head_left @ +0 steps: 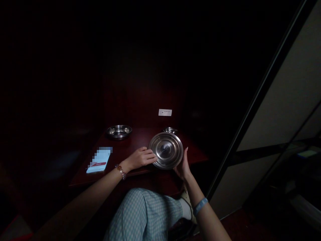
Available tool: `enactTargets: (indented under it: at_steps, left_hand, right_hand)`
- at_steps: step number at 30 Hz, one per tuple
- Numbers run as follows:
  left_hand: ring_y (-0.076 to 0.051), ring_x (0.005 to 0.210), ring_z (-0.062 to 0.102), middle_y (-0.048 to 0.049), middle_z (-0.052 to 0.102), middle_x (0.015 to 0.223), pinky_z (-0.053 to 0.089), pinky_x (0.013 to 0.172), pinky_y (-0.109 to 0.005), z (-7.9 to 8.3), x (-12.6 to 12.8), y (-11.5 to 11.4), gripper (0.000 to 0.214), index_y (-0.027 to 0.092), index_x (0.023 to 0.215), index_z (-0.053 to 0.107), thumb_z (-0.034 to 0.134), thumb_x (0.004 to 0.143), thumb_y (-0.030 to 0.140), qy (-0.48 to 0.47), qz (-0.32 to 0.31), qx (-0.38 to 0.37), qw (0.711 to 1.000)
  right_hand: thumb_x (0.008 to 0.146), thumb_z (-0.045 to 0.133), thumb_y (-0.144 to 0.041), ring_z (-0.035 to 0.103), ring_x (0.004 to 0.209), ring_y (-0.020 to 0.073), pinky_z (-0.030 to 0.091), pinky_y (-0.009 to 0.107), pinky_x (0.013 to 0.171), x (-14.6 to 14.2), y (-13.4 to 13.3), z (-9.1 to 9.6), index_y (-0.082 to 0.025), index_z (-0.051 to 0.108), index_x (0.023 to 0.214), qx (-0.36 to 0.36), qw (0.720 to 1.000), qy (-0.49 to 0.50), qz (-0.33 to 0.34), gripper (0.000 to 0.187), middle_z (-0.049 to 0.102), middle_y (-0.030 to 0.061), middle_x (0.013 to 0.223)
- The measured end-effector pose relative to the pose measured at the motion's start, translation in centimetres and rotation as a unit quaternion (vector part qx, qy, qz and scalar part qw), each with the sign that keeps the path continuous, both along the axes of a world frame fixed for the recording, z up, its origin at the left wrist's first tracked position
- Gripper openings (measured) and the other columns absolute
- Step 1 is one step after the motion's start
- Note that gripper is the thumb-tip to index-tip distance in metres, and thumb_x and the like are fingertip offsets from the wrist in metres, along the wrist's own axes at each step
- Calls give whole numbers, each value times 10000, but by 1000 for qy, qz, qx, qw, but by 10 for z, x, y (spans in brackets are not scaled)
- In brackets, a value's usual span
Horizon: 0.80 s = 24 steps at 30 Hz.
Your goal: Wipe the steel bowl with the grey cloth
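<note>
a stainless steel plate (165,150) stands tilted toward the wearer near the front edge of the surface (130,140), held between two bare hands; the right hand (183,165) cups its lower right rim, a narrow grip with the fingers curling behind the metal; the left hand (140,158) lies nearly flat with its fingertips at the left rim, though whether it pinches or only steadies, i cannot tell; a bead bracelet (121,171) circles the left wrist and a pale blue wristband (200,206) the right; farther back on the dark red wood sit a shallow steel dish (119,131) and a small steel dish (170,130), partly behind the plate; a pale blue card (98,162) with a red stripe lies to the left, partly pixelated; a white wall socket (165,112) shows above; a checked trouser leg (142,214) fills the foreground, and a tall pale panel (265,100) rises at right in the dim room.
</note>
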<state>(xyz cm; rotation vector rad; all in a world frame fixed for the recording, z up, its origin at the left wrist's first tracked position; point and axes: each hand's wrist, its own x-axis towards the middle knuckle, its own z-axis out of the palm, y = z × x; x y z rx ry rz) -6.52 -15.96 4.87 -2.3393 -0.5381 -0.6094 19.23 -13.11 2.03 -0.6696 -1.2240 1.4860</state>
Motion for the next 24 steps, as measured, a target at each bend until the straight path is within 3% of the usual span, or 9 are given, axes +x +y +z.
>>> enactTargets:
  at_steps: [2,5,7,9,12,16,18,21,24]
  left_hand:
    - [-135,988,648,-10,786,1073,402,835,-275,0,-6,-5,321,280,1127,741,546,996,61,-3,5,-24,1000]
    - [-170,1146,631,-11,752,1247,423,973,-307,-8,-14,-13,329,341,1175,744,606,979,116,-66,12,-86,994]
    - [-244,1325,554,-52,633,1467,386,1122,-406,-18,-15,-19,380,374,1296,700,724,933,265,-173,34,-146,973]
    - [-351,1489,400,-132,455,1623,302,1223,-534,-28,-7,-24,751,339,1458,589,867,777,488,-314,41,-221,923]
    - [-412,1575,264,-218,319,1676,257,1250,-617,-39,16,-24,1243,236,1620,343,907,603,675,-538,3,-362,762]
    - [-330,1364,596,-180,673,1385,470,1150,-519,-36,49,-11,657,203,1415,586,651,913,622,-696,-55,-582,417]
    - [-312,1187,709,-179,769,1162,554,1060,-482,-32,56,0,444,140,1235,681,625,959,484,-741,-47,-592,313]
    - [-274,1053,758,-138,796,981,596,992,-420,-29,54,16,242,131,1066,719,620,962,326,-802,-17,-538,261]
    - [-251,1088,751,-124,796,993,587,1001,-399,-30,47,31,194,145,1050,713,580,986,272,-824,-5,-504,259]
  right_hand:
    - [792,520,-914,640,1305,316,512,500,1085,2,-14,0,-242,765,1125,-22,1000,-5,14,789,796,103,1140]
    - [705,840,-584,668,1270,302,506,457,1117,-5,-21,5,-236,746,1154,-21,999,-31,-36,576,797,64,1153]
    - [725,820,-479,686,1234,302,547,432,1068,-13,-17,10,-224,737,1167,-24,996,-29,-82,517,798,59,1152]
    - [754,768,-455,713,1165,309,594,415,981,-20,-11,14,-202,742,1104,-48,990,-20,-134,433,809,66,1074]
    - [795,723,-492,727,1117,318,620,407,909,-33,-7,17,-186,741,1071,-78,988,-8,-131,412,810,84,992]
    - [877,623,-630,672,1256,310,587,440,1002,-54,-2,9,-197,677,1307,-43,997,-51,-46,613,786,95,1159]
    - [937,492,-692,595,1377,284,529,456,1097,-57,6,3,-216,584,1456,6,994,-95,-60,710,711,113,1358]
    - [976,434,-660,385,1554,258,371,484,1239,-41,24,-6,-237,385,1619,123,951,-218,-181,771,453,119,1646]
    - [984,493,-593,328,1579,295,288,528,1276,-12,36,-19,-158,410,1605,236,859,-385,-240,763,376,173,1684]
